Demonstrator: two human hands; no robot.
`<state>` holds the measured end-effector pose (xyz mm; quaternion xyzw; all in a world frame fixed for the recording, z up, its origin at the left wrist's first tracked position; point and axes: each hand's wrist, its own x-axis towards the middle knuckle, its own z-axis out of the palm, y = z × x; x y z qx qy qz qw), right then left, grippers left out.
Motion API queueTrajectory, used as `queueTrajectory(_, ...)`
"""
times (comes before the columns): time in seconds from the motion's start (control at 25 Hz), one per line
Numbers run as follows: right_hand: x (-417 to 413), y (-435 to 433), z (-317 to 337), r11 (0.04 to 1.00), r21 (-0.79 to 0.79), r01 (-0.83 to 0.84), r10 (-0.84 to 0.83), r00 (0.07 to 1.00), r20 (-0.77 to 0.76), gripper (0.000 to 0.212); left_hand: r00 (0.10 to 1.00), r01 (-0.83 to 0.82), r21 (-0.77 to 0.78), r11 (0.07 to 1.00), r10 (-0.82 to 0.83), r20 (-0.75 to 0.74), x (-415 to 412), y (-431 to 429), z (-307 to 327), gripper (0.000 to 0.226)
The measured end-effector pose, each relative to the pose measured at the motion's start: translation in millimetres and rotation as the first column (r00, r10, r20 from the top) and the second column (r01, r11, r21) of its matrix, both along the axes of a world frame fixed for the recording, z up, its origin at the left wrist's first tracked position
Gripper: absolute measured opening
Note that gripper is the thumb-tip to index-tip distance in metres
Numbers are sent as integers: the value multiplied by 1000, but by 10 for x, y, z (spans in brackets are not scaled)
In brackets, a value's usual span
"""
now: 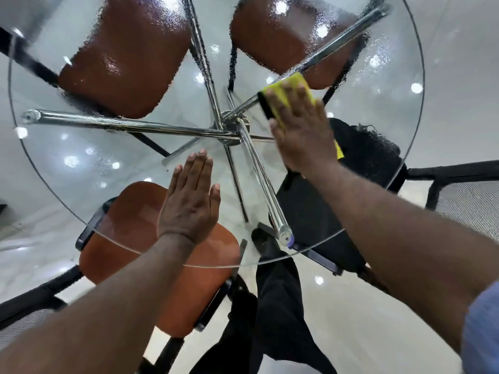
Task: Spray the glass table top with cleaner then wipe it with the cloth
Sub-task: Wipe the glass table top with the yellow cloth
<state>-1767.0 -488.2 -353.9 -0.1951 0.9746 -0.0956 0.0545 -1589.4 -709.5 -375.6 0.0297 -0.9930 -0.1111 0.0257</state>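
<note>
- My right hand (302,130) presses the yellow cloth (286,90) flat onto the glass table top (81,147), just right of centre — fingers straight, slightly spread.
- My left hand (189,201) rests flat near the close rim, fingers together.

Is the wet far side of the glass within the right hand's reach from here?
Probably yes: the right hand presses the yellow cloth right at the edge of the droplets, and only bare glass top lies ahead.

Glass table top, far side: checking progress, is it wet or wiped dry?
Wet: droplets bead the far side of the glass table top, blurring the chairs beneath; the right hand presses the cloth there.
</note>
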Motion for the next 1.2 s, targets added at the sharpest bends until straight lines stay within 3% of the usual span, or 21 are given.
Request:
queueTrajectory(0.12, 137, 480, -32, 962, -3, 273, -273, 962, 13, 62, 1000, 5, 7, 1000, -5, 14, -6, -24, -32, 61)
queueTrajectory(0.24, 826, 618, -9, 917, 53, 395, -394, 919, -20, 64, 1000, 6, 7, 1000, -6, 28, -6, 12, -34, 62)
queueTrajectory(0.28, 1052, 506, 1, 924, 70, 376, -375, 927, -28, 65, 999, 9, 12, 1000, -9, 31, -20, 10, -22, 62)
queueTrajectory(0.36, 1278, 243, 12, 982, 62, 176, -176, 984, -5, 65, 999, 7, 11, 1000, -7, 36, -10, -7, 2, 62)
queueTrajectory(0.44, 1013, 169, 21, 994, 45, -96, 97, 995, -1, 62, 999, 14, 9, 1000, -14, 34, -8, -12, 1, 61)
queueTrajectory(0.48, 774, 181, 14, 988, 36, -148, 148, 989, -11, 60, 999, 19, 9, 1000, -19, 37, -10, -16, -3, 61)
queueTrajectory(0.52, 522, 223, 4, 992, 43, -115, 116, 993, -29, 60, 999, 20, 13, 1000, -21, 38, -11, -13, -10, 61)
queueTrajectory(0.64, 196, 607, -43, 958, 47, 282, -280, 959, -28, 61, 1000, 11, 10, 1000, -11, 19, 1, -14, -34, 61)
queueTrajectory(0.72, 485, 815, -44, 880, 2, 476, -476, 879, -21, 63, 1000, 13, 7, 1000, -13, 18, 1, -23, -44, 61)
queueTrajectory(0.8, 950, 772, -26, 834, 17, 551, -551, 834, -35, 63, 999, 14, 5, 1000, -14, 33, -4, -20, -39, 62)
queueTrajectory(0.88, 1270, 632, -42, 890, 47, 454, -453, 891, -18, 64, 999, 9, 6, 1000, -9, 41, 4, -20, -18, 62)
queueTrajectory(0.96, 1135, 668, -5, 985, 71, 155, -157, 987, 17, 64, 999, 8, 13, 1000, -8, 42, -11, -26, 6, 62)
queueTrajectory(1.04, 699, 870, 13, 996, 89, -22, 21, 1000, 2, 63, 999, 19, 22, 1000, -20, 38, -16, -22, 4, 62)
queueTrajectory(1.12, 304, 1057, 3, 987, 75, 139, -139, 990, -6, 62, 1000, 18, 20, 1000, -18, 19, -11, -22, -15, 61)
queueTrajectory(1.2, 254, 1094, -17, 896, 52, 441, -441, 897, -13, 63, 1000, 8, 18, 1000, -8, 16, 1, -38, -32, 62)
